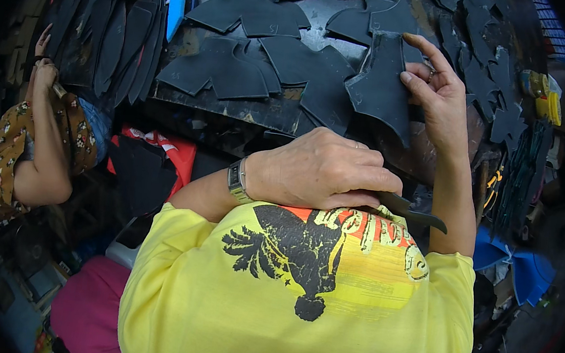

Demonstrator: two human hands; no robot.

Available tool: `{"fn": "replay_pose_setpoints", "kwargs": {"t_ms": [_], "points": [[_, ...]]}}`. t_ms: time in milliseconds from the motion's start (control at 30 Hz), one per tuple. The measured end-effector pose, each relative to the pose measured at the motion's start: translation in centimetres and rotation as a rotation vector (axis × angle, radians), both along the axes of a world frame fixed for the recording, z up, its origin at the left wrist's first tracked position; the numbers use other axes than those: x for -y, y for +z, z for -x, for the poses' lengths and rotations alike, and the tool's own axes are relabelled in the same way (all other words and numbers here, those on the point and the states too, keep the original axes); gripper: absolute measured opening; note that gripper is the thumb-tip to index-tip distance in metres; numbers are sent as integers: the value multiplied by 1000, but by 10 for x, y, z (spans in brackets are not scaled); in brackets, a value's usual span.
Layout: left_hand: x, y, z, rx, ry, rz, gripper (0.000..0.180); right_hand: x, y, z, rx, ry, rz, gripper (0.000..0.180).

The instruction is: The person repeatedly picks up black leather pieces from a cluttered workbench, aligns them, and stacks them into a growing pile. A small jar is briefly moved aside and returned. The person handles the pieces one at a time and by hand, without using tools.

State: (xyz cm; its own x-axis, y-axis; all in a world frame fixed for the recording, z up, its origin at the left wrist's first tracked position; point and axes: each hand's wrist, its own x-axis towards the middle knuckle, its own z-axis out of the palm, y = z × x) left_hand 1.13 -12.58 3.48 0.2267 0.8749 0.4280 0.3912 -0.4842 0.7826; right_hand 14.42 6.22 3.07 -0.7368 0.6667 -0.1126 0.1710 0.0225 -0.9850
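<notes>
My right hand [439, 100] is at the table's right side, with its thumb and a finger on the edge of a black leather-like cut piece [383, 84]. That piece overlaps others lying on the table. Close to my chest, my left hand [327, 170], with a watch on its wrist, is closed on another dark cut piece [421, 217]. Only that piece's curved end shows below the fingers; the rest is hidden. Ahead lie several notched black pieces [218, 68], some bearing light markings.
Stacks of long black pieces [129, 39] lie at the far left, by a blue strip [177, 3]. More cut pieces [473, 31] cover the right side. Another person [44, 147] in a flowered top works at the left. A blue item [518, 267] hangs at the lower right.
</notes>
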Motion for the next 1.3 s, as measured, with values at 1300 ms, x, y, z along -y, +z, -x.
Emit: {"fn": "replay_pose_setpoints", "kwargs": {"t_ms": [1300], "points": [[-45, -33, 6, 201, 146, 529, 29, -17, -19, -107, 128, 136, -654, 56]]}}
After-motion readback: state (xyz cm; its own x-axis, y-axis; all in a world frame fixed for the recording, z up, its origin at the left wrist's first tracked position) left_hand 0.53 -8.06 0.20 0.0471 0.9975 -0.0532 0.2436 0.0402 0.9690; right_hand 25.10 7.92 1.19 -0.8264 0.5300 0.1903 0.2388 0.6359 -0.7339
